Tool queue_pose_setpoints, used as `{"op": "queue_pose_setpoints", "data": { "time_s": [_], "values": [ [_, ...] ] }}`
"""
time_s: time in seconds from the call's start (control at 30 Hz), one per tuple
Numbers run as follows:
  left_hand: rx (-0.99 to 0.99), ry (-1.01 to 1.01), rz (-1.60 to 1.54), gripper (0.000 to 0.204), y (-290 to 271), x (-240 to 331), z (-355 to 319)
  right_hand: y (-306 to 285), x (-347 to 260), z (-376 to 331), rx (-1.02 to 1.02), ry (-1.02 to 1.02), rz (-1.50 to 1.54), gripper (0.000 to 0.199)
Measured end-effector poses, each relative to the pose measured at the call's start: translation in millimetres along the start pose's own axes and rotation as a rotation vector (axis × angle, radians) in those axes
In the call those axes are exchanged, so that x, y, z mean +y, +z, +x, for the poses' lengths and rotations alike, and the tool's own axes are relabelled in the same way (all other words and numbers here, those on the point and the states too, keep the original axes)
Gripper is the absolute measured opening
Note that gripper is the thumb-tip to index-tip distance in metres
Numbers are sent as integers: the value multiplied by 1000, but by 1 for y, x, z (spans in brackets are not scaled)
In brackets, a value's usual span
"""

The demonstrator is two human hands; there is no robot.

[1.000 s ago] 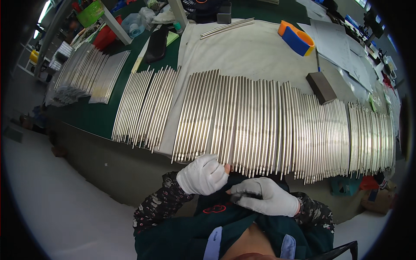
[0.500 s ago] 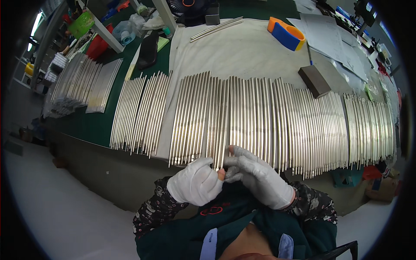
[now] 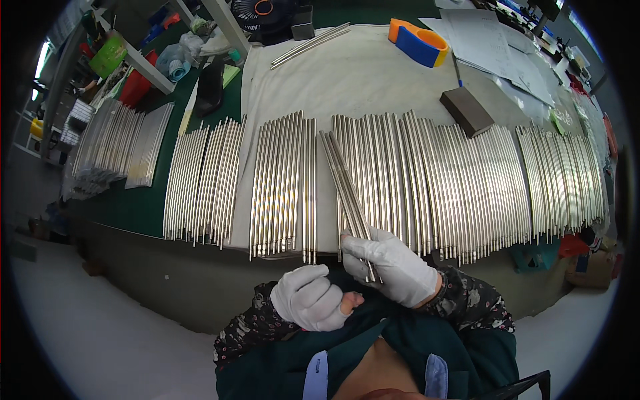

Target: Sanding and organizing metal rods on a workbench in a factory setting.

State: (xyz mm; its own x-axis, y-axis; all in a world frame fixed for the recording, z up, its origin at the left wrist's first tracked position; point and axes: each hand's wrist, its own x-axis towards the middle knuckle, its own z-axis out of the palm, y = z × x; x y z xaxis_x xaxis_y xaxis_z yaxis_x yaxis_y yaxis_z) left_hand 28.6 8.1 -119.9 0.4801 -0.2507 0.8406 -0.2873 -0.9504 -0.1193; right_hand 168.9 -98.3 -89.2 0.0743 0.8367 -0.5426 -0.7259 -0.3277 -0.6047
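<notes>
Several slim silvery metal rods (image 3: 348,188) are gripped in my white-gloved right hand (image 3: 399,268). The bundle tilts, its far ends leaning left over a gap in the row and its near ends sticking out below my fingers. My left hand (image 3: 310,298), in a white glove with a bare thumb tip, is curled closed just left of the bundle's near ends, apart from it. No object shows in its fingers. Left of the gap lies a group of similar rods (image 3: 277,187); right of it, a long row of rods (image 3: 477,193) runs side by side.
A dark brown block (image 3: 467,112) rests at the far ends of the right-hand rods. Behind are an orange-and-blue ring-shaped item (image 3: 420,43), papers (image 3: 483,50) and a few loose rods (image 3: 310,45). On the left lie a black phone (image 3: 211,87) and bagged rods (image 3: 110,143).
Several rods have come out of the row into my right hand and now tilt, leaving a gap. My left hand has drawn back from the rod ends toward me. The view has shifted slightly.
</notes>
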Motion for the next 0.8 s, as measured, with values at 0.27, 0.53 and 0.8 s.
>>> {"op": "queue_pose_setpoints", "data": {
  "time_s": [0.27, 0.53, 0.8],
  "values": [
    [-416, -218, 83, 10, 22, 1, 3, -13, -16, -39, 164, -181, -229, 24],
    [-385, -101, 21, 15, 25, -1, -10, -24, -7, -42, 226, -160, -146, 22],
    [-282, -66, -5, 22, 11, -2, 4, -29, -1, -37, 144, -136, -93, 26]
  ]
}}
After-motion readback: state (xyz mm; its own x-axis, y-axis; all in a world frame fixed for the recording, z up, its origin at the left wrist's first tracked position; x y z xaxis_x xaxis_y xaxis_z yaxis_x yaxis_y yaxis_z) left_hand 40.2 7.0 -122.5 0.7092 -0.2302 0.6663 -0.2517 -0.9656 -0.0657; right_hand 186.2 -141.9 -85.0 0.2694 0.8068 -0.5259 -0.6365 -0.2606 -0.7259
